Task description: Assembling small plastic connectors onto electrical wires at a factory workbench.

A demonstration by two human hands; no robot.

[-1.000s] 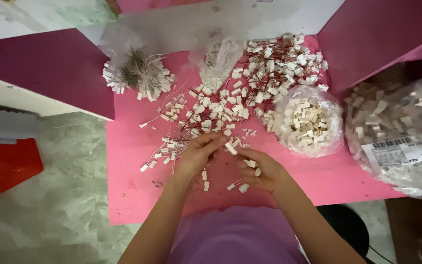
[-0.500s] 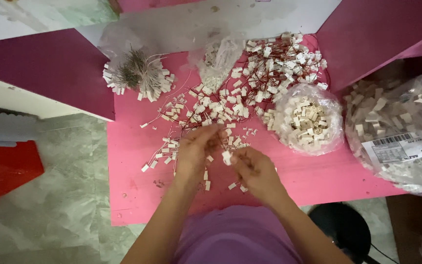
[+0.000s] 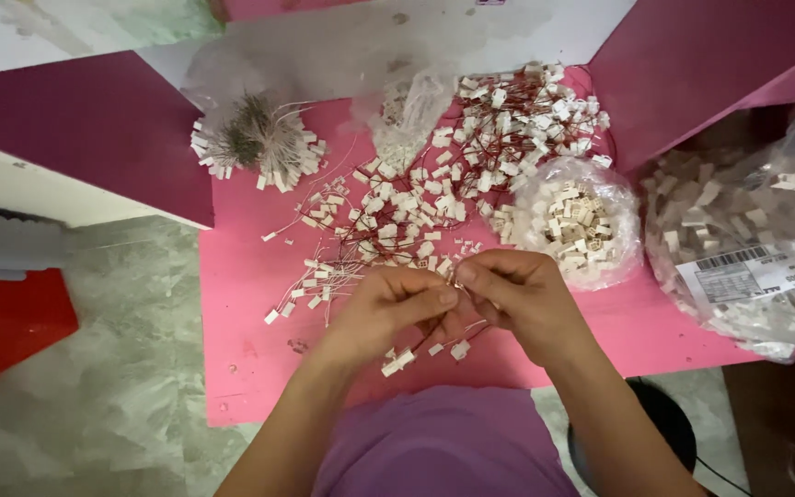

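Head view: clear bag point(image 3: 578, 221) holds white connectors point(image 3: 570, 219).

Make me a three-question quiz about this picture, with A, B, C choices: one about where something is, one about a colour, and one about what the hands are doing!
1. Where is the small clear bag of white plastic pieces?
A. Right of the hands
B. On the floor
C. On the person's lap

2. What colour is the table?
A. Blue
B. Pink
C. Yellow

3. What are the left hand and right hand doing?
A. Lying flat and far apart
B. Hidden under the table
C. Fingertips pinched together over the table

Answers:
1 A, the bag sits on the table up and right of the hands.
2 B, the bare top is pink.
3 C, both hands meet at the fingertips.
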